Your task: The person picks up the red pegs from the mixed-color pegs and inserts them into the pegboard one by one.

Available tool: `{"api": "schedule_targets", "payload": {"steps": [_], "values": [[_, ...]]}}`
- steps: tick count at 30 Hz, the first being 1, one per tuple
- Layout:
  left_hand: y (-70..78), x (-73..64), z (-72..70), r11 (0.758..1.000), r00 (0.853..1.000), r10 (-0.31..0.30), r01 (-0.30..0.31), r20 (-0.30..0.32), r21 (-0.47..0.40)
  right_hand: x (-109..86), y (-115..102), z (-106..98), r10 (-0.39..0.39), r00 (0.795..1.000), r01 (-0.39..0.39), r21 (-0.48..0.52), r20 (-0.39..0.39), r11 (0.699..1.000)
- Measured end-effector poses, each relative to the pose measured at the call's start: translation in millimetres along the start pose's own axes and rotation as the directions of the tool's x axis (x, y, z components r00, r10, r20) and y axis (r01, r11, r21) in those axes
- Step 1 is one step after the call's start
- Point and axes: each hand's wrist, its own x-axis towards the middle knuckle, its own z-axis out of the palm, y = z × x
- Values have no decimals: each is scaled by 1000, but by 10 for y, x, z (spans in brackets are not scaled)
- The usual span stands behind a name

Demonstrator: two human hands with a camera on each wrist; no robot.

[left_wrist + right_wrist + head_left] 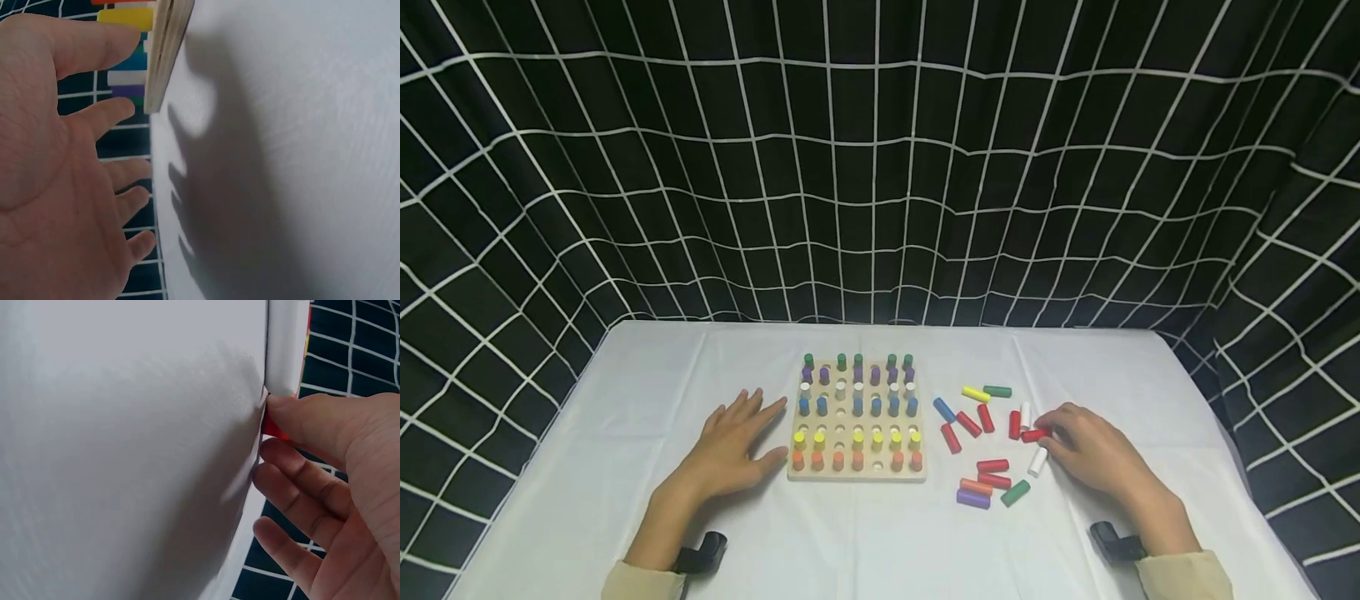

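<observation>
Sleeves (1183, 577): light beige, at the near edge of view, with a black device (1116, 543) on each wrist.
Near loose pegs: a purple peg (973, 499) lies beside an orange peg (976, 487); just beyond there are two red ones, and a green peg (1015, 493) is at their right.
Left hand (737, 442): open and holding nothing, with the fingers spread; the thumb is just beside the board's left edge, and I cannot tell if it touches.
Right hand (1086, 446): pinches one red peg between thumb and fingers; the index fingertip is hidden in the right wrist view.
Held red peg (1034, 436): at the right hand's fingertips, low at the desk (850, 542), between two white pegs (1037, 461).
Peg board (857, 476): wooden, between the hands, nearer to the left one; its rows, from near to far, are orange, yellow, blue, white, purple and green, with some holes unfilled.
Far loose pegs: more red ones, a blue peg (944, 409), then a yellow peg (976, 394) and another green.
Curtain (850, 196): dark with white grid lines, behind the desk.
</observation>
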Motion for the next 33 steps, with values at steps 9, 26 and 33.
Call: {"api": "schedule_targets", "payload": {"steps": [9, 26, 33], "values": [[-11, -2, 40, 1000, 999, -2, 2, 51, -4, 26, -22, 25, 5, 1000, -5, 8, -18, 1000], [16, 72, 166, 1000, 997, -19, 18, 75, 17, -21, -21, -81, 2, 998, 1, 49, -55, 999], [38, 89, 129, 1000, 996, -17, 17, 87, 3, -7, -131, -162, 12, 996, -5, 72, -89, 997]]}}
